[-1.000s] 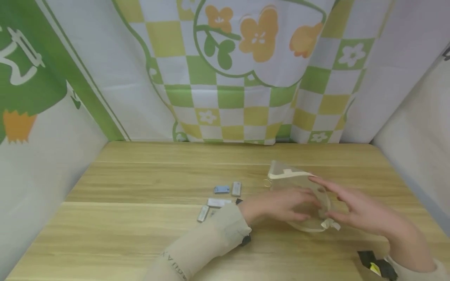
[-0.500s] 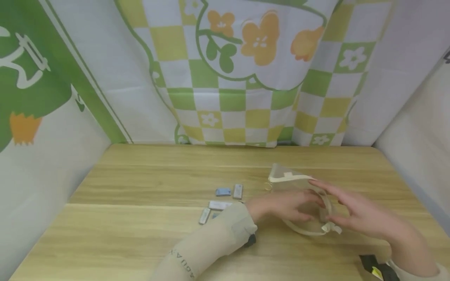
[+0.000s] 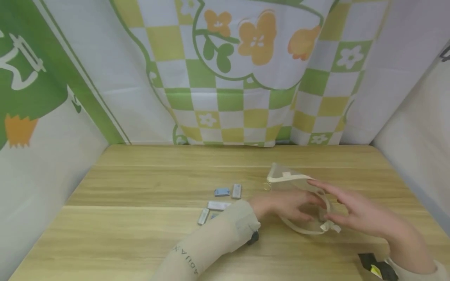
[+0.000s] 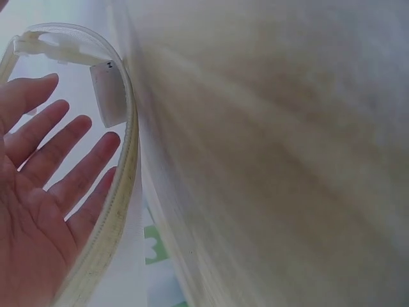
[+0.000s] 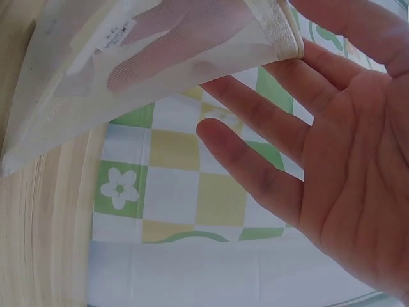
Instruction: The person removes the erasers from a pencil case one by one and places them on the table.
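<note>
A translucent mesh pouch [image 3: 291, 185] with a cream zip edge lies on its side, mouth toward the right. My left hand [image 3: 293, 205] overlaps the pouch; in the left wrist view its fingers [image 4: 80, 131] are spread and loosely bent, framed by the zip edge, holding nothing. Just past those fingertips is a small whitish rectangular block [image 4: 108, 94] with a dark mark, inside the zip loop. My right hand [image 3: 362, 212] is at the pouch's mouth, its index finger along the upper rim and thumb near the lower rim. In the right wrist view its fingers are nearly straight.
Left of the pouch, several small rectangular blocks lie on the wooden table [image 3: 123, 226], among them a blue block [image 3: 222, 192] and a grey block [image 3: 237, 191]. My left sleeve [image 3: 214, 238] partly covers this group. A patterned curtain [image 3: 232, 97] hangs behind the table.
My left hand has shifted slightly to the right, farther into the pouch. The right hand and the pouch stay nearly in place.
</note>
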{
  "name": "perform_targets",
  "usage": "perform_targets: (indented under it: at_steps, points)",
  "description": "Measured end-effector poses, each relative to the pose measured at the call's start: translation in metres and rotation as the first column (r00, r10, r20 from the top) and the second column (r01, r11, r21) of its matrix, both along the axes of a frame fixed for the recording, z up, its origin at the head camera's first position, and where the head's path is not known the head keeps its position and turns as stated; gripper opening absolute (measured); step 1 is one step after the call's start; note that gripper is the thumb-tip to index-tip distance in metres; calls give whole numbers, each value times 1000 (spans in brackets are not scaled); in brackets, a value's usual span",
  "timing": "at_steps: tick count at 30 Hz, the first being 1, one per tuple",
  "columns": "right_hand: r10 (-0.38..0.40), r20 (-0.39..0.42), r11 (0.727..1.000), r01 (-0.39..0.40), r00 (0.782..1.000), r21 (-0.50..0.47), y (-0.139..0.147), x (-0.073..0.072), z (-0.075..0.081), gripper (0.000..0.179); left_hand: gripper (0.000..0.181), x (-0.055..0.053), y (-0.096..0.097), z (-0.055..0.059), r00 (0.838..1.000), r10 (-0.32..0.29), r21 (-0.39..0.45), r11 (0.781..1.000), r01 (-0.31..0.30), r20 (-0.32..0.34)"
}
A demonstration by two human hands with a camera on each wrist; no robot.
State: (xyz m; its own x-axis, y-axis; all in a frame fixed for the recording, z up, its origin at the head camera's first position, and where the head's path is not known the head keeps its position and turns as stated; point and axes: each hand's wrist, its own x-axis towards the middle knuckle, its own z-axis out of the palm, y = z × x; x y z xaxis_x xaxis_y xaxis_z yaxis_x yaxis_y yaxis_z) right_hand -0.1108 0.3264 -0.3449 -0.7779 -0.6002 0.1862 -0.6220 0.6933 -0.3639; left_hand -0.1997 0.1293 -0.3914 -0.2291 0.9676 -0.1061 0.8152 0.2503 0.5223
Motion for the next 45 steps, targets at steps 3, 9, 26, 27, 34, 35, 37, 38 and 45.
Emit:
perform_targets:
  at_steps: [3,9,26,27,34,35,37,38,45]
  points:
    - [0,-1,1000,0,1000,0,0,0,0,85,49,-2,1,-3,1000,-8,1,1000,8,3]
    - [-4,-14,1000,4,1000,4,0,0,0,85,46,-3,2,-4,999,-32,-4,999,32,26]
    - [2,11,1000,-2,1000,5,2,0,0,85,48,0,-2,-1,994,1,-95,995,-11,-113]
    - [0,12,1000,0,1000,5,2,0,0,85,48,0,-2,-1,992,-2,-100,995,-11,-123]
    - [-17,3,1000,17,1000,11,2,0,1,86,51,0,-2,-2,990,-43,-127,992,25,-136]
    - [-17,4,1000,17,1000,11,1,0,2,86,51,0,-2,-2,990,-46,-127,991,29,-130]
    - [-20,8,1000,19,1000,16,1,1,2,85,52,-1,-2,-2,992,-47,-125,992,32,-121]
    - [-21,8,1000,21,1000,17,1,1,2,85,53,-1,-2,-2,992,-47,-124,992,33,-116]
    - [-33,-12,999,33,999,33,1,1,2,82,57,0,-3,1,989,-35,-154,988,13,-145]
